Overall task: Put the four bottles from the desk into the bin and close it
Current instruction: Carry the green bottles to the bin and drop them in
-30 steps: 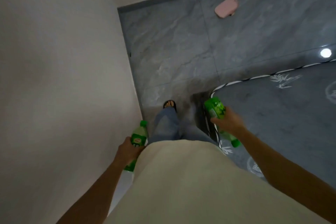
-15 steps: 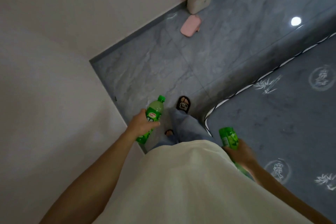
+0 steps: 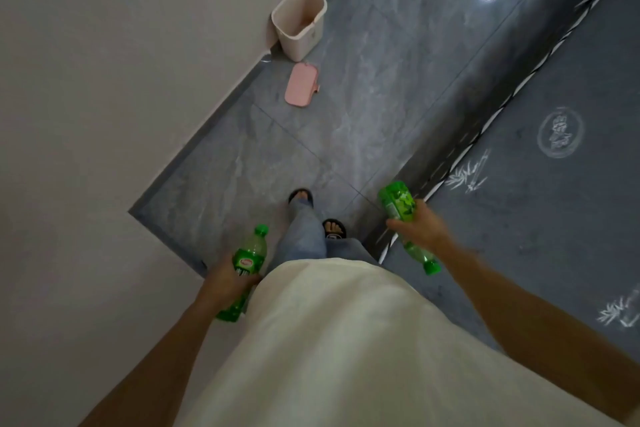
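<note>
Gripping a green bottle point(image 3: 246, 265) around its label, cap pointing up and forward, left hand point(image 3: 227, 282) low beside the hip; right hand point(image 3: 420, 227) out to the side, closed around a second green bottle point(image 3: 403, 215) tilted cap-down. Cream bin point(image 3: 300, 22) ahead against the wall, upright, open-topped. Pink lid point(image 3: 301, 85) flat on grey tile floor point(image 3: 381, 97) just before it, apart from the bin.

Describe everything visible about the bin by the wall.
The bin is a small, pale beige, plastic-looking container with a rounded rectangular rim. It stands upright and open on the grey tiled floor, its back against the white wall. It looks empty. Its pink lid lies flat on the floor, apart from it.
</note>
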